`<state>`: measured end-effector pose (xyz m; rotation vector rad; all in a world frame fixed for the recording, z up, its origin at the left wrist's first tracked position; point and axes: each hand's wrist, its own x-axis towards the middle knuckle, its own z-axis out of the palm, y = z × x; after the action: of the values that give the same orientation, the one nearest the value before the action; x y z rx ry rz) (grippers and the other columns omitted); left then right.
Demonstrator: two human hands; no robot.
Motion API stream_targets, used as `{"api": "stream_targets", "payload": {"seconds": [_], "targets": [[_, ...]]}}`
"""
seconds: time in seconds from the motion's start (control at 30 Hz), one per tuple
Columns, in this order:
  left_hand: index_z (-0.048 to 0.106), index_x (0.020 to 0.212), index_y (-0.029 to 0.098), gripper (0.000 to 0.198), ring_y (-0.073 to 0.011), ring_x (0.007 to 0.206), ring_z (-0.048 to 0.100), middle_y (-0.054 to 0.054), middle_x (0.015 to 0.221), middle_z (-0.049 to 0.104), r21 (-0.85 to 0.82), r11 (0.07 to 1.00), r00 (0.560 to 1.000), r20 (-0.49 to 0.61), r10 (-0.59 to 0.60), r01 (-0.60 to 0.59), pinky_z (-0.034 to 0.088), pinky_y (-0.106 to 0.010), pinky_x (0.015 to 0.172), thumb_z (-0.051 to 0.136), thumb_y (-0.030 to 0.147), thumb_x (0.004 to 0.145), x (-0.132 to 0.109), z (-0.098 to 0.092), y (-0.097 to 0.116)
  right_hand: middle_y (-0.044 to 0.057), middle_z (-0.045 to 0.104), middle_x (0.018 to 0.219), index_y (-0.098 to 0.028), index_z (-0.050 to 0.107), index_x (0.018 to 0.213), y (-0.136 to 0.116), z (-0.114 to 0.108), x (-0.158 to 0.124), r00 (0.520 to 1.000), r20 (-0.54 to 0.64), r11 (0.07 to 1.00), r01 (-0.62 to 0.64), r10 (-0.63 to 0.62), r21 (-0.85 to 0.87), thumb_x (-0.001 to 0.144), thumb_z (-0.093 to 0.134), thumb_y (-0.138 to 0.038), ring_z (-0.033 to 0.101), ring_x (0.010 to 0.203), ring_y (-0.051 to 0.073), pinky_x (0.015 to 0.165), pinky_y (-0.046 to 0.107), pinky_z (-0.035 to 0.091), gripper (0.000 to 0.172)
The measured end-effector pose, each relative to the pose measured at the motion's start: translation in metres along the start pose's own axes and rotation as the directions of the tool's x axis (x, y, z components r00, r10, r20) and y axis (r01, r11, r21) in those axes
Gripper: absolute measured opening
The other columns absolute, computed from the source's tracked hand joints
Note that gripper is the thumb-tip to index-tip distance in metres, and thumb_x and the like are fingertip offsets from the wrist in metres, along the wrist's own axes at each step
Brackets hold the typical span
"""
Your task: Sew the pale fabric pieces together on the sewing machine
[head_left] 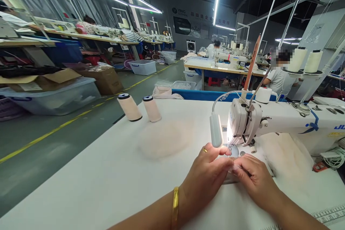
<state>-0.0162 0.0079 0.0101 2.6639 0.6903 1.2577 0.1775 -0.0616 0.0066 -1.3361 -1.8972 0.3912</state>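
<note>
My left hand [206, 172], with a ring and a gold bangle, is at the needle area of a white sewing machine [244, 120]. Its thumb and forefinger are closed on a small beige piece of fabric [234, 159], mostly covered by the fingers. My right hand [257, 176] pinches the same piece from the other side, fingertips close to the left ones. Both hands are just in front of the machine's needle, low over the bed. A small lamp [216, 131] on a bent neck shines beside the machine head.
Two thread cones [129, 107] stand at the table's back left. Sheer pale fabric [164, 138] lies left of the machine, and more fabric [288, 154] lies under its arm. A ruler [331, 214] marks the front right. A person [281, 75] sits beyond the machine.
</note>
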Motion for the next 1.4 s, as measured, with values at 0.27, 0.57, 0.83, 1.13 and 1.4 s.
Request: {"api": "stream_targets", "payload": {"seconds": [0.27, 0.57, 0.83, 1.13, 1.4], "targets": [[0.067, 0.09, 0.024, 0.021, -0.0207, 0.086, 0.06, -0.002, 0.102, 0.073, -0.102, 0.992, 0.995, 0.068, -0.068, 0.074, 0.048, -0.035, 0.083, 0.052, 0.01, 0.095, 0.003, -0.005, 0.002, 0.001, 0.069, 0.096, -0.03, 0.064, 0.117, 0.004, 0.002, -0.005, 0.994, -0.107, 1.0, 0.008, -0.007, 0.018, 0.102, 0.059, -0.029, 0.059, 0.077, 0.019, 0.072, 0.031, 0.05, 0.016], [0.064, 0.09, 0.024, 0.02, -0.0212, 0.09, 0.06, 0.0, 0.103, 0.072, -0.194, 0.971, 0.987, 0.108, -0.123, 0.142, 0.047, -0.036, 0.083, 0.055, 0.006, 0.088, 0.004, -0.003, 0.001, 0.003, 0.068, 0.099, -0.027, 0.063, 0.1, 0.008, 0.004, -0.004, 0.993, -0.117, 0.997, 0.039, -0.032, 0.059, 0.104, 0.056, -0.025, 0.06, 0.086, 0.021, 0.079, 0.033, 0.05, 0.009], [0.063, 0.087, 0.022, 0.008, -0.0217, 0.104, 0.061, -0.002, 0.105, 0.069, -0.413, 0.834, 0.909, 0.351, -0.226, 0.367, 0.047, -0.035, 0.094, 0.057, 0.017, 0.091, 0.012, -0.038, 0.046, 0.001, 0.068, 0.091, -0.024, 0.06, 0.09, -0.046, -0.048, -0.023, 0.956, 0.225, 0.942, -0.238, 0.185, 0.237, 0.103, 0.061, -0.038, 0.063, 0.085, 0.019, 0.078, 0.029, 0.049, 0.018], [0.065, 0.084, 0.021, 0.012, -0.0245, 0.103, 0.058, -0.003, 0.104, 0.067, -0.241, 0.684, 0.647, 0.631, -0.429, 0.689, 0.046, -0.039, 0.093, 0.063, 0.031, 0.09, 0.006, -0.018, 0.055, -0.003, 0.063, 0.08, -0.02, 0.057, 0.085, -0.04, -0.062, 0.002, 0.748, 0.532, 0.769, -0.588, 0.397, 0.253, 0.091, 0.062, -0.027, 0.054, 0.051, 0.008, 0.047, 0.02, 0.037, 0.011], [0.06, 0.084, 0.019, 0.016, -0.0255, 0.094, 0.053, -0.005, 0.1, 0.064, 0.136, 0.923, 0.832, 0.403, -0.383, 0.359, 0.044, -0.039, 0.083, 0.072, 0.009, 0.08, -0.001, 0.011, 0.018, -0.002, 0.063, 0.072, -0.021, 0.051, 0.067, -0.008, -0.019, 0.043, 0.804, 0.358, 0.88, -0.418, 0.474, -0.226, 0.085, 0.06, -0.018, 0.054, 0.068, 0.015, 0.055, 0.025, 0.029, 0.021]]}}
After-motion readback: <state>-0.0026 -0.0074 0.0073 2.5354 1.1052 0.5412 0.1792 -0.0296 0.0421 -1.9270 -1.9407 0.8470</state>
